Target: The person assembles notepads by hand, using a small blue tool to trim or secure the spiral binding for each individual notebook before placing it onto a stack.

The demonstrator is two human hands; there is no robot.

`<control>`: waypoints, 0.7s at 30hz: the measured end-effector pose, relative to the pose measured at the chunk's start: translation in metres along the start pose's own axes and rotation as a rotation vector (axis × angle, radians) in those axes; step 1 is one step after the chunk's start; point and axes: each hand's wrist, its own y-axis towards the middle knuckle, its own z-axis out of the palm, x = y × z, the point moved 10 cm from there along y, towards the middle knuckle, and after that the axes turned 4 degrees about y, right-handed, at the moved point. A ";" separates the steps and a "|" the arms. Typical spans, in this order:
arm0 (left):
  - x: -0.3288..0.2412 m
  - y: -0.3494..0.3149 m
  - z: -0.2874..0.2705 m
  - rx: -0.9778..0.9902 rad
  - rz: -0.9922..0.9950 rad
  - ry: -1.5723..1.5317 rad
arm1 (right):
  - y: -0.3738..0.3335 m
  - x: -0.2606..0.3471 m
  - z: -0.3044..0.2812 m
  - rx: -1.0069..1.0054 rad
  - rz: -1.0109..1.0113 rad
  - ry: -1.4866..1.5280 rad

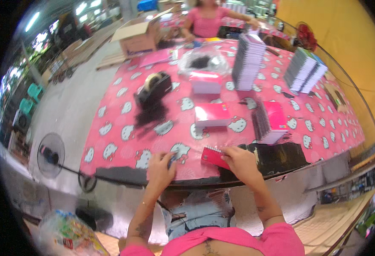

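Note:
A small red spiral notebook (213, 157) is near the table's front edge, its wire binding along the top. My right hand (240, 163) is closed on the notebook's right end. To the left, my left hand (161, 167) is close to the tabletop, its fingers curled about a small dark bluish thing too small to name. Farther in are two stacks of pink-covered pads, the nearer stack (212, 115) and the farther stack (206, 83). A stack of pink spiral notebooks (277, 117) stands to the right, its wire bindings facing left.
A black tape dispenser (154, 90) stands left of the pads. A tall notebook stack (248, 62) and more notebook stacks (303, 70) are at the back right. Beyond lie a clear plastic bag (202, 61), an open cardboard box (137, 40) and a person in pink (207, 21). A fan (51, 154) stands left.

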 end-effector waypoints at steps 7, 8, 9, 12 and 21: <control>0.012 -0.001 0.020 -0.097 0.055 0.264 | 0.007 -0.143 -0.160 -0.545 0.321 0.395; 0.006 0.001 0.020 -0.098 0.078 0.254 | 0.006 -0.179 -0.169 -0.586 0.348 0.424; 0.004 0.003 0.022 -0.083 0.073 0.224 | 0.004 -0.208 -0.175 -0.601 0.351 0.412; 0.011 -0.001 0.018 -0.093 0.056 0.208 | 0.022 -0.252 -0.153 -0.398 0.438 0.252; -0.033 0.032 -0.004 -0.249 0.186 0.154 | 0.021 -0.255 -0.140 -0.387 0.436 0.082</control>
